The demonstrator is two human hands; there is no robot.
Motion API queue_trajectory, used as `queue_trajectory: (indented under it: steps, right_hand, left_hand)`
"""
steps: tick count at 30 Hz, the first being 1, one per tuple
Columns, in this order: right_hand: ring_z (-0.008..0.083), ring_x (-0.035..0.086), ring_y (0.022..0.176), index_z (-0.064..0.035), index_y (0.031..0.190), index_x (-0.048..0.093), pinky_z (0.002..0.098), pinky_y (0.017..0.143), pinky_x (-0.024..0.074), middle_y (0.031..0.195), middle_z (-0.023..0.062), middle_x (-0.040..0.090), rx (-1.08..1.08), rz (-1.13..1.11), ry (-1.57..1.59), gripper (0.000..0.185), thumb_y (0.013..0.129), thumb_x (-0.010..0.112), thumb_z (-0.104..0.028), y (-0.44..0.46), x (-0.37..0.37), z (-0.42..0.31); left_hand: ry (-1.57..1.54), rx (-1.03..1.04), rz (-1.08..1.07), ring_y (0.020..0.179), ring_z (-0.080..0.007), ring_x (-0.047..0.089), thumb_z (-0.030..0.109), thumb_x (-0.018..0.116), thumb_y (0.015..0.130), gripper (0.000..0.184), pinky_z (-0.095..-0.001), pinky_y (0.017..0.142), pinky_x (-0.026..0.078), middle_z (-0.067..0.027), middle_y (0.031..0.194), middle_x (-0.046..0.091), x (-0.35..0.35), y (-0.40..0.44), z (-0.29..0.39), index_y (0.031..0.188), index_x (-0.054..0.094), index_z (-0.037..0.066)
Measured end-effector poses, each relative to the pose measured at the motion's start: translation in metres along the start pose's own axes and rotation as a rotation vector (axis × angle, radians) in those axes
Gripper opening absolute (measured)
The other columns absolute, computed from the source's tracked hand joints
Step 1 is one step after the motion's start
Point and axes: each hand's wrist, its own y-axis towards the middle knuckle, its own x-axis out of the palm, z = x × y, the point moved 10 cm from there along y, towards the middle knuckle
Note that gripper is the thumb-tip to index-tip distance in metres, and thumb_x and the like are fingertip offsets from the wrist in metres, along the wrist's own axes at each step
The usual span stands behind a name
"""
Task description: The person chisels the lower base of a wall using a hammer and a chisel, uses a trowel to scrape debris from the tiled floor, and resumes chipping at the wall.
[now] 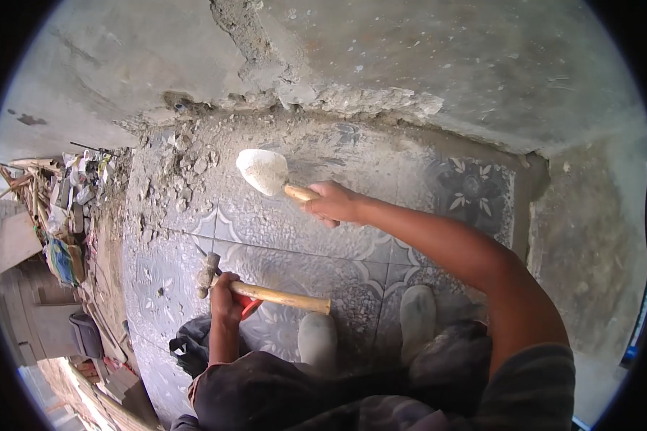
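My right hand (331, 202) is closed round the wooden handle of a trowel (263, 171). Its pale, dusty blade points left, over the dirty floor near the wall. Lower and to the left, my left hand (226, 296) grips a hammer (280, 295) close to its head, with the wooden handle stretching right across the front of my feet. The same hand also holds a red-handled tool (250, 307); a thin dark point shows beyond the hammer head, but most of this tool is hidden.
Broken rubble (194, 161) lies along the foot of the chipped wall (381, 100). Patterned tiles (302, 262) under my shoes (317, 339) are dusty. A black bag (192, 347) sits by my left arm. Wood and scrap (65, 194) are piled at the far left.
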Motion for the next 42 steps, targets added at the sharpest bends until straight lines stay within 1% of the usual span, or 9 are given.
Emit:
queue_trajectory:
  steps: [9, 12, 17, 20, 23, 27, 34, 39, 42]
  right_hand:
    - [0.0182, 0.062, 0.065, 0.0023, 0.108, 0.058, 0.0326, 0.061, 0.0495, 0.074, 0.0091, 0.061, 0.190, 0.218, -0.364, 0.046, 0.081, 0.062, -0.035, -0.054, -0.102, 0.117]
    - [0.0247, 0.064, 0.084, 0.0027, 0.115, 0.056, 0.0364, 0.076, 0.0497, 0.095, 0.0179, 0.065, -0.206, 0.555, -1.246, 0.056, 0.081, 0.064, -0.041, -0.087, -0.094, 0.044]
    - [0.0318, 0.061, 0.100, 0.0028, 0.122, 0.050, 0.0379, 0.085, 0.0480, 0.106, 0.0209, 0.061, -0.012, -0.061, -0.448, 0.065, 0.074, 0.071, -0.036, -0.109, 0.012, -0.008]
    - [0.0303, 0.060, 0.101, 0.0039, 0.118, 0.050, 0.0363, 0.084, 0.0485, 0.102, 0.0205, 0.061, -0.050, -0.018, -0.419, 0.058, 0.072, 0.073, -0.023, -0.113, 0.025, -0.011]
    - [0.0275, 0.063, 0.089, 0.0040, 0.107, 0.052, 0.0360, 0.075, 0.0496, 0.093, 0.0202, 0.061, -0.141, 0.243, -0.288, 0.043, 0.071, 0.067, -0.015, -0.126, -0.027, -0.002]
    - [0.0199, 0.059, 0.056, 0.0024, 0.089, 0.055, 0.0348, 0.052, 0.0469, 0.068, 0.0119, 0.059, 0.019, 0.452, -0.205, 0.023, 0.075, 0.064, -0.013, -0.181, -0.111, -0.005]
    - [0.0117, 0.054, 0.050, 0.0006, 0.098, 0.050, 0.0294, 0.044, 0.0430, 0.069, 0.0048, 0.054, -0.309, 0.760, -0.133, 0.027, 0.082, 0.065, -0.016, -0.253, -0.180, -0.009]
    - [0.0092, 0.051, 0.049, -0.0006, 0.099, 0.050, 0.0255, 0.045, 0.0420, 0.069, 0.0029, 0.053, -0.348, 0.751, 0.241, 0.018, 0.084, 0.060, -0.004, -0.238, -0.190, 0.017]
    - [0.0096, 0.053, 0.051, -0.0015, 0.093, 0.051, 0.0265, 0.047, 0.0430, 0.067, 0.0024, 0.054, -0.327, 0.746, 0.057, 0.015, 0.083, 0.061, -0.006, -0.237, -0.197, 0.012]
  left_hand:
    - [0.034, -0.027, -0.124, 0.058, -0.0198, 0.049, 0.013, 0.055, 0.080, 0.010, -0.0425, 0.058, 0.051, -0.0047, 0.070, 0.045, 0.060, -0.020, -0.007, 0.080, 0.048, 0.006]
    - [0.083, -0.037, -0.214, 0.056, -0.0202, 0.049, 0.008, 0.053, 0.080, 0.007, -0.0398, 0.053, 0.050, -0.0059, 0.070, 0.045, 0.109, -0.026, -0.016, 0.081, 0.048, 0.005]
    - [0.373, 0.118, -0.346, 0.060, -0.0198, 0.052, 0.009, 0.057, 0.081, 0.009, -0.0370, 0.056, 0.048, -0.0070, 0.072, 0.049, 0.215, -0.044, -0.009, 0.085, 0.051, 0.004]
    - [0.570, 0.232, -0.400, 0.067, -0.0165, 0.054, 0.010, 0.061, 0.083, 0.017, -0.0350, 0.060, 0.049, -0.0063, 0.080, 0.054, 0.279, -0.071, -0.002, 0.096, 0.055, 0.001]
    - [0.803, 0.478, -0.663, 0.065, -0.0152, 0.053, 0.032, 0.071, 0.085, 0.041, -0.0309, 0.057, 0.048, -0.0061, 0.081, 0.055, 0.338, -0.083, 0.010, 0.105, 0.056, -0.001]
    - [0.968, 0.073, -0.684, 0.059, -0.0135, 0.052, 0.036, 0.068, 0.087, 0.043, -0.0288, 0.051, 0.047, -0.0060, 0.076, 0.053, 0.362, -0.087, -0.018, 0.101, 0.055, -0.002]
    - [0.298, -0.161, -0.613, 0.058, -0.0154, 0.055, 0.030, 0.054, 0.094, 0.028, -0.0294, 0.054, 0.049, -0.0049, 0.068, 0.054, 0.399, -0.001, -0.066, 0.083, 0.049, 0.005]
    - [-0.517, -0.401, -0.949, 0.057, -0.0136, 0.053, 0.025, 0.049, 0.092, 0.023, -0.0282, 0.057, 0.048, -0.0003, 0.066, 0.053, 0.449, 0.010, -0.058, 0.076, 0.047, 0.010]
    - [-0.769, -0.446, -1.037, 0.056, -0.0118, 0.051, 0.026, 0.050, 0.091, 0.023, -0.0257, 0.054, 0.046, 0.0028, 0.062, 0.050, 0.466, 0.014, -0.059, 0.073, 0.048, 0.011]
